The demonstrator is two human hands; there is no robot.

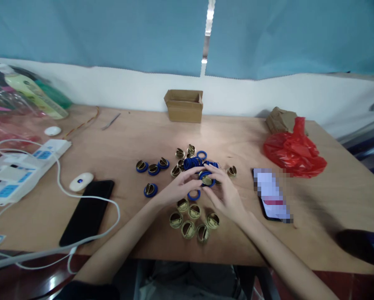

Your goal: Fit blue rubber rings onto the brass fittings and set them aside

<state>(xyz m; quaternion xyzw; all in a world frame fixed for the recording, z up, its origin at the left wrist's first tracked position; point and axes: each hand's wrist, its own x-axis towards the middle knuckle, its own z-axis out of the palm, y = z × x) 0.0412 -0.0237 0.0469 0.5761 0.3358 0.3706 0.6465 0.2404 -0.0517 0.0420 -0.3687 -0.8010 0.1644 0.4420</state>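
Observation:
Over the middle of the table, my left hand (185, 184) and my right hand (224, 192) both grip one round brass-coloured metal piece (207, 180) by its edges. A blue ring (202, 173) sits around that piece. Behind my fingers is a heap of loose blue rings (191, 162), with several brass pieces around it. One flat blue ring (194, 195) lies just below my hands. Nearer me is a group of brass pieces without rings (194, 211). To the left lie several brass pieces with blue rings (154, 168); one more (150, 190) lies apart from them.
A cardboard box (185, 111) stands against the wall. At right are a phone with its screen lit (271, 196) and a red plastic bag (294, 152). A black phone (88, 212), a white cable (118, 210) and a power strip (27, 171) occupy the left.

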